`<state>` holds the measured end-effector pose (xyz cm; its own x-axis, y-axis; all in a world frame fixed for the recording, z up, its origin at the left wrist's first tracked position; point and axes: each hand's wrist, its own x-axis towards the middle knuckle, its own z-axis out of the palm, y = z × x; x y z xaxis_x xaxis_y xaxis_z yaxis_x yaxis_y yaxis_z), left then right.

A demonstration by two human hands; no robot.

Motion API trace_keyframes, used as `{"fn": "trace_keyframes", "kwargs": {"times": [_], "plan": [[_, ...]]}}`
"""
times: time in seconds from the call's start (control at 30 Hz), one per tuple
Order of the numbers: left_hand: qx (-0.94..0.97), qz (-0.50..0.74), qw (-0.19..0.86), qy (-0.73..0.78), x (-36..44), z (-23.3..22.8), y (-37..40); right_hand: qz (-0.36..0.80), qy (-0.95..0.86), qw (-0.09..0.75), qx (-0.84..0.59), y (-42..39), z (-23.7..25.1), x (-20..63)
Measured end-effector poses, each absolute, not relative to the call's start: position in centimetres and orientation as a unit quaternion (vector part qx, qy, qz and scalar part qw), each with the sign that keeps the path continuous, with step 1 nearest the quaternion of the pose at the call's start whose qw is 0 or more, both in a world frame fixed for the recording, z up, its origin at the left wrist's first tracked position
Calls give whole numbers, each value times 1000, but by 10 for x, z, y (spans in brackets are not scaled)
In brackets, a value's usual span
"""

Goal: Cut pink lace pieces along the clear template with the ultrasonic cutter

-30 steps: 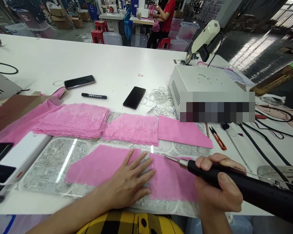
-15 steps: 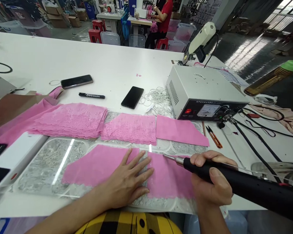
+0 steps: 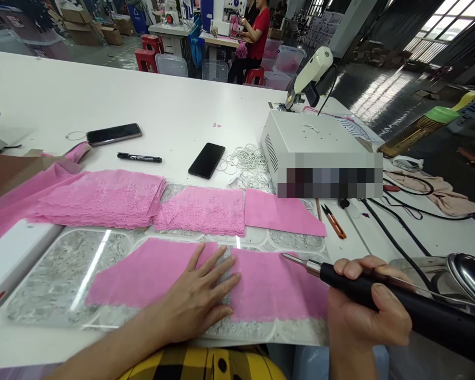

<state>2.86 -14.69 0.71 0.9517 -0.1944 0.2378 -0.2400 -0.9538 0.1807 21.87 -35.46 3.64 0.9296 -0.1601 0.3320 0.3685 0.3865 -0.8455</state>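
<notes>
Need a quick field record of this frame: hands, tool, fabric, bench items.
left hand: flat, fingers spread, pressing pink fabric piece
right hand: gripping black handheld tool
tool tip: over the right pink piece
work surface: clear plate
behind: lace stack, two phones, marker, white control box, snips

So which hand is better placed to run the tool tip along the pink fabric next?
Right, probably. The right hand grips the black-handled tool, its metal tip just over the pink fabric piece. The left hand lies flat on the fabric, pinning it down.
</notes>
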Motion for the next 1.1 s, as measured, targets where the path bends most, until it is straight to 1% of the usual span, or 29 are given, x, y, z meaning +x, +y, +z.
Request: {"fn": "trace_keyframes", "kwargs": {"times": [0.33,0.67,0.73,0.93,1.1], "plan": [[982,104,117,-104,28,8,-147,-125,-139,833,-521,-348,35,215],[984,114,69,-117,27,8,-144,-114,-148,829,-528,-344,34,215],[983,121,61,-121,28,8,-143,-122,-135,833,-522,-346,35,217],[981,138,37,-129,30,7,-142,-213,-69,830,-511,-365,40,233],[980,145,15,-135,30,7,-140,-217,-57,827,-515,-371,39,234]]}}
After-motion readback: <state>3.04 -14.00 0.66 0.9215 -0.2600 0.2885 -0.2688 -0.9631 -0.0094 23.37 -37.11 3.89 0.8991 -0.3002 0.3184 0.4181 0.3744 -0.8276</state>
